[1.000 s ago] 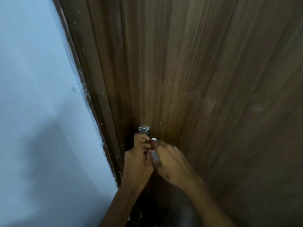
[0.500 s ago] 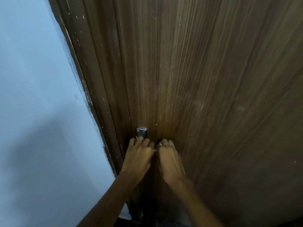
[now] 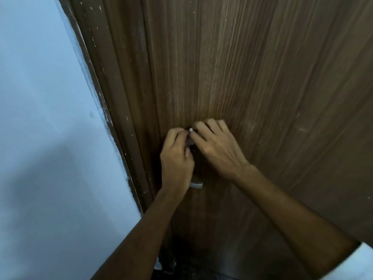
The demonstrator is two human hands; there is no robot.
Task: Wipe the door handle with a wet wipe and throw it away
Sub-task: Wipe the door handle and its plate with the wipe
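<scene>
**Hands meet against the brown door**

Against a dark brown, vertically grained wooden door [image 3: 252,67], both hands work close together at its left edge. The door fills most of the view; a moulded brown frame [image 3: 121,102] runs down its left side, flecked with pale paint, and beyond it stands a light blue wall [image 3: 44,98]. The left hand [image 3: 177,158] is curled, its fingers bent toward the right hand [image 3: 218,150], whose fingers are also bent in a pinch. Between their fingertips shows a small white bit, seemingly the wet wipe [image 3: 190,129]; which hand grips it cannot be told. A short metal piece of the door handle [image 3: 196,185] juts out just below the left wrist, the rest hidden by the hand. Right of the hands the door face is bare; a white sleeve [image 3: 355,263] edges the lower right corner.
</scene>
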